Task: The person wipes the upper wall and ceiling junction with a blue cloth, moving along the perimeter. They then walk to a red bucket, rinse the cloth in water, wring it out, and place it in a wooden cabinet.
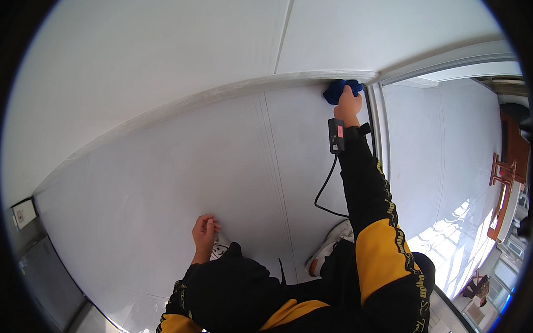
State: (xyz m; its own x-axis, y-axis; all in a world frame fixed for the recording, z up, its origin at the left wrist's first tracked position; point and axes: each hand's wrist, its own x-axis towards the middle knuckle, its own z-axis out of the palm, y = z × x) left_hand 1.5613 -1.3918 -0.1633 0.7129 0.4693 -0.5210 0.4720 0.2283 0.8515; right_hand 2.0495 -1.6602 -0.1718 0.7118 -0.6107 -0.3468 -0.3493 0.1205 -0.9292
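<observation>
My right hand (pixel 348 107) reaches far forward and presses a bunched dark blue cloth (pixel 334 92) near the corner where the baseboard (pixel 234 91) meets a door frame (pixel 379 122). The cloth lies low at the foot of the white wall (pixel 174 44), partly hidden under my fingers. My left hand (pixel 204 234) hangs in front of my knee, above a white shoe. Its fingers are loosely curled and nothing shows in them.
A black device (pixel 336 136) is strapped at my right wrist, its cable looping down beside the sleeve. Grey floor (pixel 174 172) stretches leftward to a dark grey cabinet (pixel 51 282). Through the doorway stand wooden furniture (pixel 513 153) and a distant person (pixel 477 288).
</observation>
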